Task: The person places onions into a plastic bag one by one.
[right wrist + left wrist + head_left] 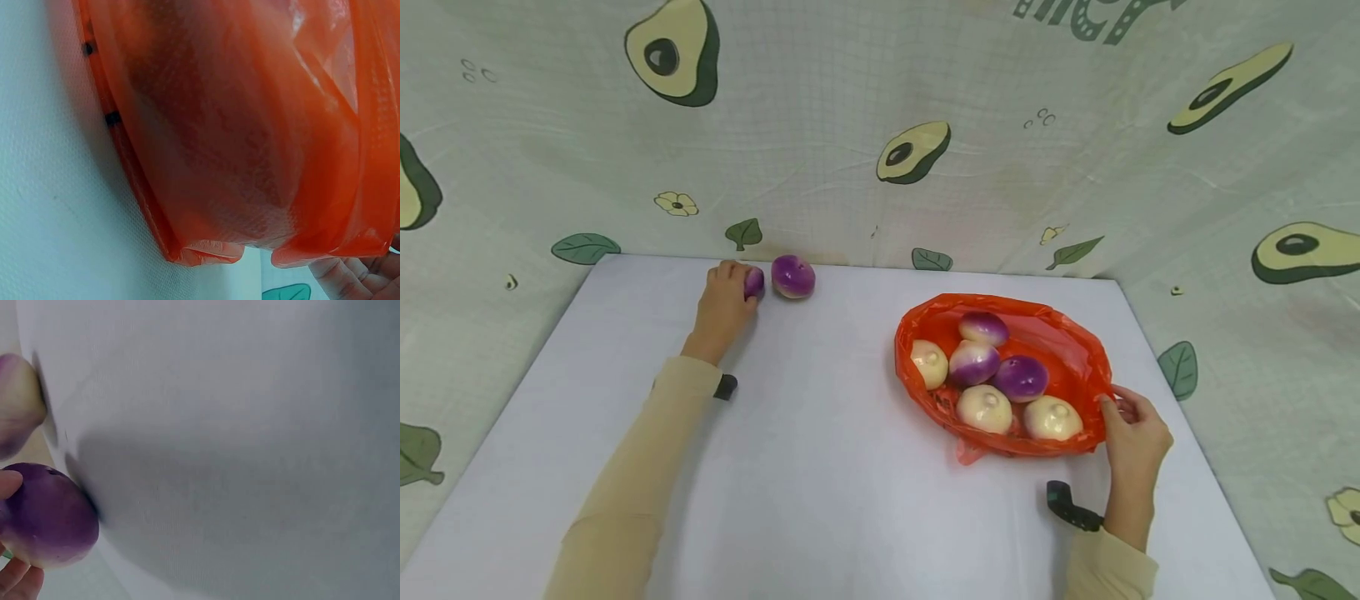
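At the far left of the table, my left hand [718, 312] grips a purple-and-white turnip [53, 519] between thumb and fingers; in the head view the hand covers much of it. Just to its right lies another purple turnip [793, 277], apart from the hand. On the right, a red plastic bag [1063, 362] stands with its mouth spread wide. Several turnips [1021, 378] lie inside, some purple side up, some with the pale end up. The bag's right rim is pinched by my right hand [1137, 437], whose fingers show partly beside the red plastic [219, 137] in the right wrist view.
A white table [820, 467] carries everything. Behind and at the sides hangs a pale cloth [805, 158] printed with avocados and leaves, meeting the table's back edge. Dark wrist-worn devices [1071, 507] sit at both wrists.
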`<state>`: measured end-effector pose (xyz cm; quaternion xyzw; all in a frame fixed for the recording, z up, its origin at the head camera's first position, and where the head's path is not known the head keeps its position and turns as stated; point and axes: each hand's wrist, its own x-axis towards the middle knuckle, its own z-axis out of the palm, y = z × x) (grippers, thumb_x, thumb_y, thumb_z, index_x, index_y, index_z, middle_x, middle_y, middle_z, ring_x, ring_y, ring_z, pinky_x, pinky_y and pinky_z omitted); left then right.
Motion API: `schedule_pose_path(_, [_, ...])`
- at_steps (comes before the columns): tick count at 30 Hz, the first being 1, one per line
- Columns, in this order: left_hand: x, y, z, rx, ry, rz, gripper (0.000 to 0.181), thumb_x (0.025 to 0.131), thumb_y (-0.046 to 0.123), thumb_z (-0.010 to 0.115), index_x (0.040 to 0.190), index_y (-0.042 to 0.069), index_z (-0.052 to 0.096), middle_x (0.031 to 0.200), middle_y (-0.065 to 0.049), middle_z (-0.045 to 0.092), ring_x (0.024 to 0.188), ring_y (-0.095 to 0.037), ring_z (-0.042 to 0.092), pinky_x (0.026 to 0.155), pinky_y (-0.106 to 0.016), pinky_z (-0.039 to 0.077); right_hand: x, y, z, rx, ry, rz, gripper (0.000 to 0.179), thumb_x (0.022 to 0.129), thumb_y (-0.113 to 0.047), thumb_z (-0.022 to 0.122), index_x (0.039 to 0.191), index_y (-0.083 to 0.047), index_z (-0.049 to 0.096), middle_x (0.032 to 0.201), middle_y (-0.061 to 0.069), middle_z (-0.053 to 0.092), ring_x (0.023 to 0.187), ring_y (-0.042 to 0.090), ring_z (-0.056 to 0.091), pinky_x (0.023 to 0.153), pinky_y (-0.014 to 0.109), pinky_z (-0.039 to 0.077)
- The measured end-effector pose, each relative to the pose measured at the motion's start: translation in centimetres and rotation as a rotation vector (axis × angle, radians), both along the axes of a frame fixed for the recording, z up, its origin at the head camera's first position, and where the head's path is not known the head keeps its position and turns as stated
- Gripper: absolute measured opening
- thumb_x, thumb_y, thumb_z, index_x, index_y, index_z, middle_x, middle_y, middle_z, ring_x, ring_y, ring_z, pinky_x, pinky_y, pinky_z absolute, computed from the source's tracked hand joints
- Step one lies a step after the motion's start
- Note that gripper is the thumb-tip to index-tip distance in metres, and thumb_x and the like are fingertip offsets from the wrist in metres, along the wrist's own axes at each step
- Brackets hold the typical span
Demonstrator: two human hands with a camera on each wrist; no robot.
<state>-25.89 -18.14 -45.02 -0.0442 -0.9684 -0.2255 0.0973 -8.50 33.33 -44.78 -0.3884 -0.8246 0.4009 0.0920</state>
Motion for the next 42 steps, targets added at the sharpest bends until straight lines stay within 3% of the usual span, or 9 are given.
schedule_pose_path(7, [-1.1,-0.3,0.1,0.013,-0.020,0.038,0.047,0.081,0.004,0.062,0.124,-0.005,0.045,0.127,-0.027,0.043,0.116,-0.044,0.039,0.096,-0.058,0.040,0.0,0.2,-0.1,-0.004,0.008,0.005,0.048,0.093,-0.042,0.048,0.134,-0.017,0.051,0.119,0.007,0.053,0.096,0.012,0.050,0.091,0.026,0.049])
schedule_pose_path(12, [-1.4,-0.1,0.5,0.001,-0.043,0.065,0.050,0.083,0.010,0.065,0.127,-0.004,0.045,0.128,-0.028,0.043,0.112,-0.046,0.038,0.091,-0.058,0.042,0.0,0.6,-0.6,-0.002,0.057,0.003,0.050,0.091,-0.046,0.050,0.131,-0.017,0.053,0.110,0.004,0.055,0.092,0.011,0.050,0.080,0.019,0.052])
schedule_pose_path(17, [-1.4,0.2,1.1,-0.030,-0.081,0.085,0.052,0.083,0.012,0.066,0.128,-0.002,0.044,0.130,-0.029,0.042,0.110,-0.049,0.037,0.088,-0.058,0.043,-0.2,0.7,-0.8,-0.006,0.044,-0.002,0.049,0.091,-0.044,0.050,0.132,-0.017,0.053,0.114,0.007,0.055,0.093,0.012,0.050,0.084,0.022,0.052])
schedule_pose_path(22, [-1.3,0.2,1.4,-0.046,-0.107,0.083,0.052,0.083,0.011,0.065,0.128,-0.002,0.044,0.131,-0.029,0.042,0.111,-0.049,0.037,0.089,-0.058,0.043,-1.1,3.8,-4.8,0.022,0.044,0.008,0.052,0.087,-0.056,0.049,0.131,-0.028,0.053,0.114,0.001,0.055,0.094,0.009,0.051,0.070,0.012,0.051])
schedule_pose_path(24, [-1.3,0.1,1.4,-0.047,-0.108,0.082,0.052,0.083,0.011,0.065,0.128,-0.002,0.044,0.131,-0.029,0.042,0.112,-0.049,0.037,0.090,-0.058,0.043,-1.3,4.5,-5.6,0.029,0.045,0.013,0.053,0.086,-0.058,0.049,0.130,-0.030,0.053,0.113,-0.001,0.055,0.092,0.008,0.051,0.065,0.007,0.048])
schedule_pose_path(25, [-1.3,0.0,1.3,-0.047,-0.105,0.080,0.052,0.083,0.011,0.065,0.128,-0.002,0.044,0.131,-0.029,0.042,0.112,-0.049,0.037,0.090,-0.058,0.043,-1.3,4.3,-5.4,0.027,0.043,0.012,0.052,0.087,-0.056,0.049,0.131,-0.029,0.053,0.114,0.000,0.055,0.093,0.009,0.051,0.072,0.010,0.050])
schedule_pose_path(31, [-1.3,-0.2,1.1,-0.051,-0.094,0.053,0.051,0.082,0.010,0.066,0.127,-0.002,0.045,0.132,-0.028,0.043,0.112,-0.050,0.036,0.091,-0.059,0.042,-0.4,1.3,-1.8,0.024,0.054,0.015,0.051,0.089,-0.049,0.050,0.130,-0.018,0.055,0.110,0.005,0.056,0.091,0.011,0.050,0.070,0.020,0.054])
schedule_pose_path(35, [-1.6,-0.2,0.9,-0.064,-0.098,0.029,0.052,0.082,0.010,0.066,0.127,-0.002,0.046,0.133,-0.027,0.043,0.114,-0.051,0.036,0.093,-0.058,0.040,-0.2,0.7,-0.9,0.013,0.059,0.012,0.050,0.091,-0.045,0.050,0.131,-0.016,0.054,0.114,0.008,0.056,0.093,0.013,0.049,0.078,0.022,0.054])
schedule_pose_path(42, [-1.8,0.3,0.8,-0.072,-0.124,0.003,0.055,0.081,0.011,0.068,0.130,0.001,0.046,0.135,-0.025,0.042,0.114,-0.049,0.036,0.096,-0.056,0.040,-0.2,1.1,-1.3,0.004,0.081,0.023,0.051,0.089,-0.047,0.052,0.130,-0.017,0.055,0.110,0.006,0.057,0.092,0.013,0.050,0.074,0.019,0.054])
